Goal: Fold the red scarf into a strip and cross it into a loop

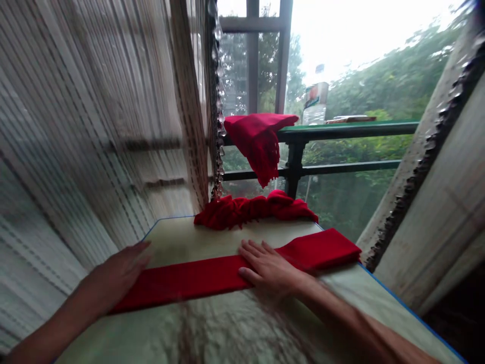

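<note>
A red scarf, folded into a long flat strip, lies slantwise across the pale table top. My right hand rests on its middle, palm down, with the fingers stretched out and slightly apart. At the strip's left end is my left hand, a little blurred, its fingers extended along the edge of the cloth; whether the thumb goes under the fabric is hidden. Toward the right end the strip looks thicker, with layered folds.
A bunched red fringed cloth lies along the table's far edge. Another red fringed cloth hangs over the green railing. Sheer curtains with beaded trim stand at left and right. A bottle-like container stands by the railing.
</note>
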### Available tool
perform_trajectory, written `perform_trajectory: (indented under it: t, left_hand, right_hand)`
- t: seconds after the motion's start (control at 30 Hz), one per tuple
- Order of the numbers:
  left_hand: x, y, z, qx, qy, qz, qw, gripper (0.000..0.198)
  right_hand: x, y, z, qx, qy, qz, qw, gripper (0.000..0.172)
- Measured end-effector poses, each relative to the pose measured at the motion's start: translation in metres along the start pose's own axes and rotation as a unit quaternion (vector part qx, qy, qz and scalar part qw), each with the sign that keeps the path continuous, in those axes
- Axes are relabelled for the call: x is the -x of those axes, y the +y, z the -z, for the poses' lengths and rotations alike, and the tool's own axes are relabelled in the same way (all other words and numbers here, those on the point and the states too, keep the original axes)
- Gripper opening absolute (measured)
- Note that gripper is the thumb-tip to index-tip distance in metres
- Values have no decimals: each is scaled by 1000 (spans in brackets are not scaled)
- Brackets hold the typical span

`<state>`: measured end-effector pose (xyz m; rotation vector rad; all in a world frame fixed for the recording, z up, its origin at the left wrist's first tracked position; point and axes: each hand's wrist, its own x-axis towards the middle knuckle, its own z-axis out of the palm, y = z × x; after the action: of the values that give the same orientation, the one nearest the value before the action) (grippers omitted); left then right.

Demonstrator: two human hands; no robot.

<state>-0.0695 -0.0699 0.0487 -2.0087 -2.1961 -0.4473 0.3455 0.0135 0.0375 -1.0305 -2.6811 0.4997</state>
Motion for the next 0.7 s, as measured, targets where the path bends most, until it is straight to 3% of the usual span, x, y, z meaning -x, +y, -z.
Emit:
perform_trajectory:
  t: [0.1, 0.17, 0.23, 0.3, 0.37, 0.43, 0.57, 0.7]
  left_hand:
    - [-17, 121, -13, 34, -42, -83, 995, 65]
    - [-23, 189, -30, 60, -77, -146, 984, 58]
    - [-24, 235, -47, 84, -106, -217, 967, 55]
    - [-23, 254, -60, 103, -126, -228, 960, 56]
    - [-21, 251, -67, 106, -133, -232, 958, 57]
    - [-17, 232, -67, 90, -134, -246, 956, 57]
    - [-6, 176, -58, 16, -148, -205, 967, 56]
    - [17, 107, -58, -33, -121, -144, 982, 57]
  right_hand:
    - [-2, 4, -3, 4, 0, 1, 1000, 77]
    - [-3, 8, -6, 12, 3, 7, 1000, 72]
    - [-4, 11, -9, 24, 2, 18, 1000, 66]
    - [-4, 13, -10, 33, 0, 27, 999, 68]
    - [-3, 13, -10, 33, 3, 25, 999, 71]
    - [-2, 10, -9, 22, 13, 17, 1000, 69]
    - [-1, 6, -5, -9, 26, 7, 1000, 68]
    - [0, 6, -5, -12, 28, 8, 1000, 73]
